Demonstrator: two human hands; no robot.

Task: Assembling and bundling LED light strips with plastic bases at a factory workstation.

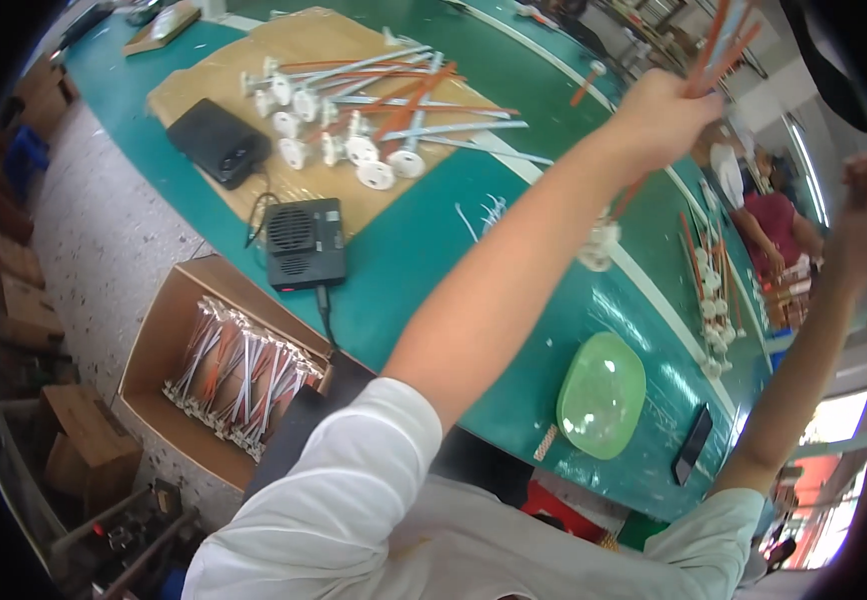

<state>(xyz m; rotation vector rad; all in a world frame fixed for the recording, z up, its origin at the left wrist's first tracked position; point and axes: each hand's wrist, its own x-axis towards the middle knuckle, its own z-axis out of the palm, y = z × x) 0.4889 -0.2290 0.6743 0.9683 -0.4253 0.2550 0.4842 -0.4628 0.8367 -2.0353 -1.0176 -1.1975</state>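
My left hand (pixel 662 118) is raised at the upper right, its fingers wrapped round a bundle of orange and grey rods (pixel 720 48). Below that wrist, partly behind the forearm, show an orange rod and white round ends (pixel 601 246). Up at the far right edge is my right hand (pixel 866 195), smeared and partly cut by the dark rim, so its fingers are unclear. On brown paper (pixel 194 82) at the left of the green table lies a loose pile of orange and grey rods with white disc ends (pixel 362 150).
Beside the paper are a black case (pixel 219 142) and a black speaker-like box (pixel 306 243) with a cable. An open carton (pixel 159 345) holds similar rods. A green translucent lid (pixel 602 395) and a phone (pixel 692 445) lie nearer. Another person (pixel 774 225) is across the table, near more rods (pixel 711 285).
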